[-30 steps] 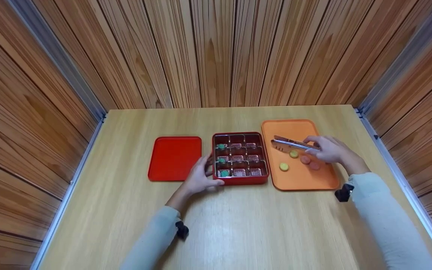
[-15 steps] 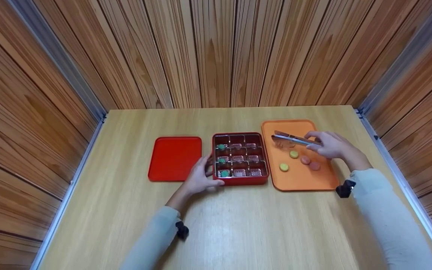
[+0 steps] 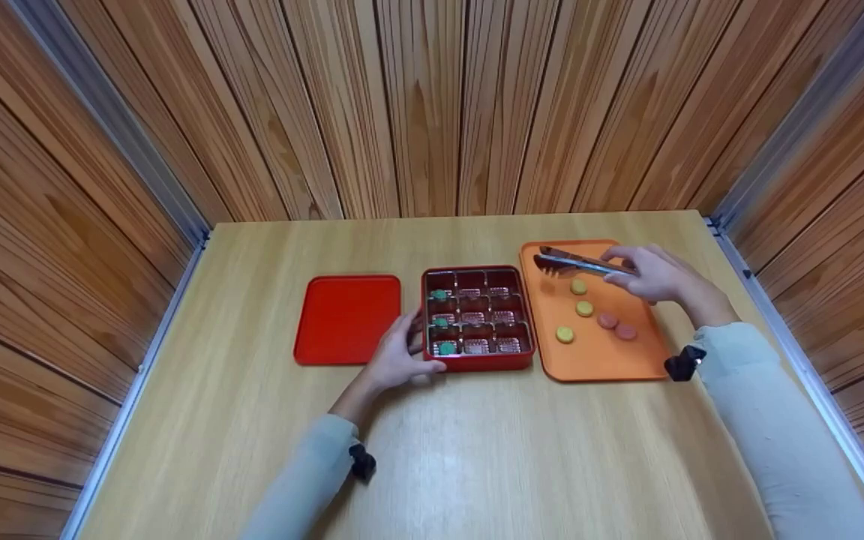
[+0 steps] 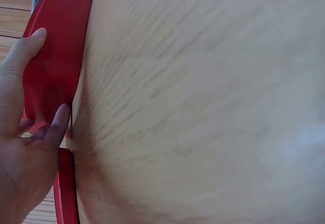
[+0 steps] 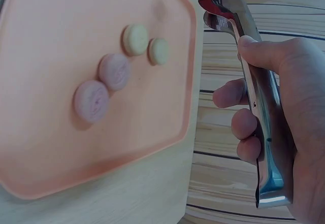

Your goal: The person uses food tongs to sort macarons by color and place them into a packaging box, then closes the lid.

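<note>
My left hand [image 3: 400, 355] holds the front left corner of a red box [image 3: 480, 363], thumb against its front wall and fingers by its left side. The box has a clear divided insert, with green macarons [image 3: 447, 348] in its left column. Metal serving tongs [image 3: 586, 262] are gripped in my right hand [image 3: 653, 276], above the far part of an orange tray [image 3: 597, 364]. Between the tong tips I see no macaron. Three yellow macarons [image 3: 565, 334] and two pink macarons [image 3: 625, 331] lie on the tray; the same pink macarons [image 5: 91, 101] show in the right wrist view.
A flat red lid [image 3: 347, 319] lies left of the box. The orange tray sits close beside the box's right side. Wood-panelled walls [image 3: 432, 112] stand around the wooden table [image 3: 477, 450].
My right hand and the tongs have moved away toward the back of the tray, and a third yellow macaron now shows below the tongs. My left hand has stayed at the box.
</note>
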{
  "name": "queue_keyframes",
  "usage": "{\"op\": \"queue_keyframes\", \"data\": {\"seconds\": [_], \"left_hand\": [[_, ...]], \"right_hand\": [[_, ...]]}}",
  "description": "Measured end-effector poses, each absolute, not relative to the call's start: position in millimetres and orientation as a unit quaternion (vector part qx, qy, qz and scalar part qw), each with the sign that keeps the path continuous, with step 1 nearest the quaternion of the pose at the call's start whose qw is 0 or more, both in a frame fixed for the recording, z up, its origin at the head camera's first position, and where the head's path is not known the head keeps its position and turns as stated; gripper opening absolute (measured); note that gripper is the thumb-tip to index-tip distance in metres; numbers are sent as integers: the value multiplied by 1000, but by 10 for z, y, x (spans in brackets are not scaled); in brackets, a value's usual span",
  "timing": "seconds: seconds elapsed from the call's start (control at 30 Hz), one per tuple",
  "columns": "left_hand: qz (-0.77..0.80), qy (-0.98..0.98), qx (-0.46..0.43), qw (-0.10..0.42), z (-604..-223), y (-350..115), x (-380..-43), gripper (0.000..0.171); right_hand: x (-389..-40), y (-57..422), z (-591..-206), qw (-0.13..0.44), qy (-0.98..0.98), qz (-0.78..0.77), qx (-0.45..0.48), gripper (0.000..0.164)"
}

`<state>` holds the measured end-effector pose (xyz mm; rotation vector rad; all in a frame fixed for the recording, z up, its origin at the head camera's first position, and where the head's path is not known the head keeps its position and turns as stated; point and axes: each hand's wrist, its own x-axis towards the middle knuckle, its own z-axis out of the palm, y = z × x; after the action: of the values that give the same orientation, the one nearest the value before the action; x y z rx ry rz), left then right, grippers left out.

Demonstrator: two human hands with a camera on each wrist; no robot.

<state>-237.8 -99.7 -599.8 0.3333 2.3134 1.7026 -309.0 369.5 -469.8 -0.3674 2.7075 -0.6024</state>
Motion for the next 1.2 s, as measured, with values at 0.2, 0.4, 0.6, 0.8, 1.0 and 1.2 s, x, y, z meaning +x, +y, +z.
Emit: {"op": "queue_keyframes", "data": {"seconds": [0.2, 0.4, 0.6, 0.8, 1.0, 1.2], "left_hand": [[580, 798, 112, 124, -5992, -1000, -2369, 124], [580, 797, 113, 126, -6007, -998, -2370, 123], [577, 799, 110, 128, -6008, -998, -2375, 121], [576, 800, 106, 130, -6010, -992, -2374, 120], [573, 802, 110, 128, -6003, -996, -2367, 122], [581, 797, 112, 124, -6001, -1001, -2373, 122]], "right_hand": [[-3115, 3555, -4653, 168, 951, -220, -137, 47], [-3148, 3391, -4646, 166, 950, -216, -151, 45], [-3185, 3231, -4633, 147, 949, -215, -177, 43], [-3213, 3072, -4649, 132, 949, -205, -200, 44], [-3240, 2907, -4655, 137, 945, -211, -209, 44], [-3275, 2757, -4624, 140, 938, -218, -229, 41]]}}
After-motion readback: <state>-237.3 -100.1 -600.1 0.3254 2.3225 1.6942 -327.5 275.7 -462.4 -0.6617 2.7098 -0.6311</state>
